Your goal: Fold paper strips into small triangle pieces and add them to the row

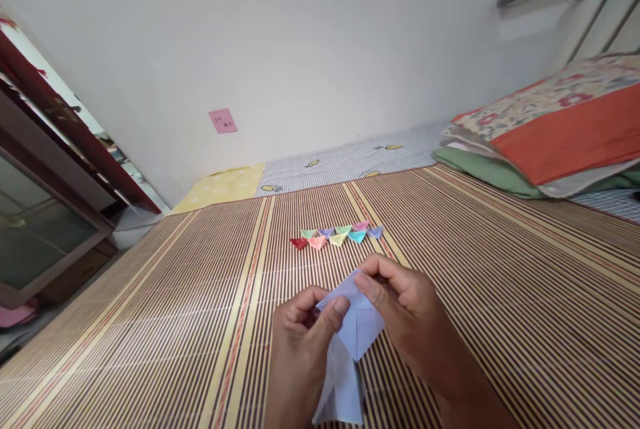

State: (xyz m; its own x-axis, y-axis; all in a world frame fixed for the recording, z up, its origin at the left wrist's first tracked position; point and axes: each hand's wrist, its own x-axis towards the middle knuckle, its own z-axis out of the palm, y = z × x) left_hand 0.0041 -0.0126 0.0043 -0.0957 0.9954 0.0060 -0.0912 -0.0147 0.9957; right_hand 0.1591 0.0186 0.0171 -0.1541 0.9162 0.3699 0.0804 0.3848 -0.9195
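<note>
Between my two hands is a creased sheet of light-purple paper (357,326), held above the mat with one corner pointing down. My left hand (303,342) pinches its left corner, thumb on top and fingers curled behind. At the upper right edge, my right hand (407,309) grips the same paper between thumb and fingers. A pale bluish paper piece (343,389) is below it, beside my left hand; whether the two are joined I cannot tell. Beyond my hands sit several small folded paper boats in two rows, among them a red boat (299,243) and a blue boat (357,236).
A striped bamboo mat (200,322) spreads under everything. Folded bedding (565,122) with an orange band is piled at the right. A white wall (325,49) with a pink note (223,120) rises behind. On the left is a glass-fronted cabinet (45,222).
</note>
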